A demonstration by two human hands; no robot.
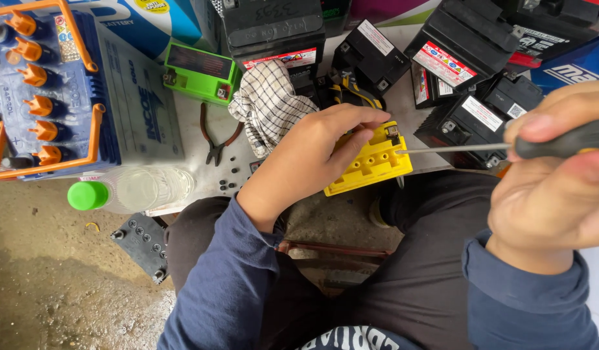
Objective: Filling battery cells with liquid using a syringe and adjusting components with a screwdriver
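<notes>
1. Head view: the person sits low, dark trousers and navy sleeves filling the bottom of the frame, with a crowded white work surface (202, 175) in front of the knees.
2. The left hand (312, 162) lies over the small yellow rectangular battery with a row of holes in its top (374, 162), fingers curled around its far edge and thumb along the near side, gripping it. The battery sits at the front edge of the surface, tilted slightly.
3. The right hand (552, 188) is closed around the dark handle of a screwdriver with a thin metal shaft (455, 148). The shaft runs leftwards, and its tip sits at the battery's right upper corner; whether it actually touches a terminal there I cannot quite tell.
4. Just behind the left hand lies a crumpled white cloth with a dark check pattern (267, 104).
5. Left of the cloth, red-handled pliers (215, 139) lie on the surface, with a few small dark caps scattered near them.
6. Further back stands a bright green small battery (199, 71).
7. At the far left is a large blue battery with orange caps and an orange carrying frame (46, 91).
8. Below it, a clear plastic bottle with a green cap (128, 191) lies on its side.
9. Several black batteries with labels (471, 52) crowd the back and right.
</notes>
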